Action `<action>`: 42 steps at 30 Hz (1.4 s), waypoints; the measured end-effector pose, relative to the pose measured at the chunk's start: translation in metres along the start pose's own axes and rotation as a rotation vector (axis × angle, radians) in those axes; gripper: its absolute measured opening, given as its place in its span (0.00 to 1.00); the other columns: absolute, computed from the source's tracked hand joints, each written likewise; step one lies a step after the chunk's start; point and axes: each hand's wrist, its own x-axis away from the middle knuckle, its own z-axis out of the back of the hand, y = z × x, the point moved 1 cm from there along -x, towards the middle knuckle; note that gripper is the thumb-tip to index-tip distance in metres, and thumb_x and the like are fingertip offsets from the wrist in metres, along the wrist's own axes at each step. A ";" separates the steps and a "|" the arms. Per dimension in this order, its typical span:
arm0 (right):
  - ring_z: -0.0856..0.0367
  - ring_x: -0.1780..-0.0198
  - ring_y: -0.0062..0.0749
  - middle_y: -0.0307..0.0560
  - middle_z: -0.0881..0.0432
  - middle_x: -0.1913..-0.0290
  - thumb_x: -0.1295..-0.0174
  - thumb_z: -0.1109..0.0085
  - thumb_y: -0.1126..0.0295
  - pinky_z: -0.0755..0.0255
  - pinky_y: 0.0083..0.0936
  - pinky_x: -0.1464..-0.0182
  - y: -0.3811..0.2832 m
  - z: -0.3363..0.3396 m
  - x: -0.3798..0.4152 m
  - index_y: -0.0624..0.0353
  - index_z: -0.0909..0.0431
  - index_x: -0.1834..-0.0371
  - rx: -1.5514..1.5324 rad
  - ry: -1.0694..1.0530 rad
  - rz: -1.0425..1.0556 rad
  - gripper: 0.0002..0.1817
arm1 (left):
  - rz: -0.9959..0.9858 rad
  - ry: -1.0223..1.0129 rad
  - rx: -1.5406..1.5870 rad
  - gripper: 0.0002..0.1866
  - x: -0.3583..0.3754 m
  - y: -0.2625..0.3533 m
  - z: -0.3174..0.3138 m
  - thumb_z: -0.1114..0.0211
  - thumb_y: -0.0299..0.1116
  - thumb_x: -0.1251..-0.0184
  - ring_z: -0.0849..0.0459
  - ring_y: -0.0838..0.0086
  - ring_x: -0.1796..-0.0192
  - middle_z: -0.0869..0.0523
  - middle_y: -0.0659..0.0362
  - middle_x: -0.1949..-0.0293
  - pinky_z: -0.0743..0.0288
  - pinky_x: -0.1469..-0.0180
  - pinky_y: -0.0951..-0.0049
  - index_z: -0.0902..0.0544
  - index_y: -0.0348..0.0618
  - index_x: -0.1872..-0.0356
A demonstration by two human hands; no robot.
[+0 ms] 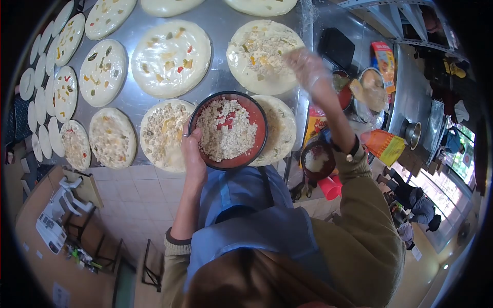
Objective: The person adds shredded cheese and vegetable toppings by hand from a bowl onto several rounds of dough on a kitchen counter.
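My left hand grips the rim of a red-brown bowl with a dark edge. Inside lies a pale crumbly topping, with the bowl's red bottom showing through in the middle. My right hand is over the right edge of a round dough strewn with the same crumbs and bits of candied fruit. Motion smears its fingers, so whether they hold anything is hidden. Partly under the bowl, a crumb-topped dough shows at the right and another at the left.
Several more dough rounds, such as a glossy one with fruit bits, lie across the metal table. At the right stand a dark bowl with white contents, a pink-red cup, a yellow-orange packet and a black box. People are in the far right background.
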 end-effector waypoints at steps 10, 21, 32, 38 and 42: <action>0.23 0.57 0.48 0.54 0.22 0.58 0.38 0.55 0.70 0.29 0.36 0.55 -0.011 -0.002 -0.064 0.59 0.22 0.61 0.160 0.180 0.456 0.11 | 0.010 0.032 -0.029 0.24 0.007 0.009 -0.005 0.50 0.44 0.36 0.28 0.71 0.46 0.25 0.54 0.49 0.38 0.41 0.70 0.29 0.34 0.48; 0.22 0.55 0.42 0.51 0.20 0.57 0.40 0.48 0.64 0.29 0.32 0.51 0.000 0.016 -0.102 0.56 0.20 0.57 0.164 0.121 0.161 0.13 | 0.011 0.048 0.030 0.25 0.008 0.007 -0.003 0.50 0.45 0.36 0.28 0.71 0.46 0.25 0.55 0.48 0.38 0.41 0.70 0.30 0.35 0.46; 0.21 0.59 0.45 0.52 0.20 0.61 0.41 0.50 0.70 0.26 0.32 0.55 -0.007 -0.015 -0.090 0.58 0.21 0.59 0.127 0.198 0.486 0.10 | 0.043 0.038 0.050 0.24 0.004 0.004 -0.002 0.49 0.44 0.37 0.26 0.70 0.46 0.25 0.55 0.48 0.36 0.42 0.70 0.30 0.36 0.46; 0.21 0.58 0.31 0.44 0.18 0.59 0.39 0.46 0.65 0.28 0.23 0.52 -0.008 0.031 -0.074 0.54 0.20 0.55 -0.124 0.070 0.048 0.12 | 0.351 0.132 0.755 0.24 0.007 0.003 0.012 0.50 0.45 0.36 0.27 0.70 0.46 0.26 0.54 0.48 0.37 0.41 0.69 0.31 0.36 0.46; 0.20 0.65 0.25 0.44 0.17 0.62 0.41 0.44 0.64 0.26 0.21 0.59 0.019 0.043 -0.047 0.52 0.20 0.56 -0.287 0.032 0.044 0.12 | 0.089 0.163 0.149 0.24 0.007 -0.018 0.017 0.51 0.45 0.35 0.28 0.69 0.46 0.26 0.54 0.48 0.37 0.41 0.69 0.31 0.35 0.46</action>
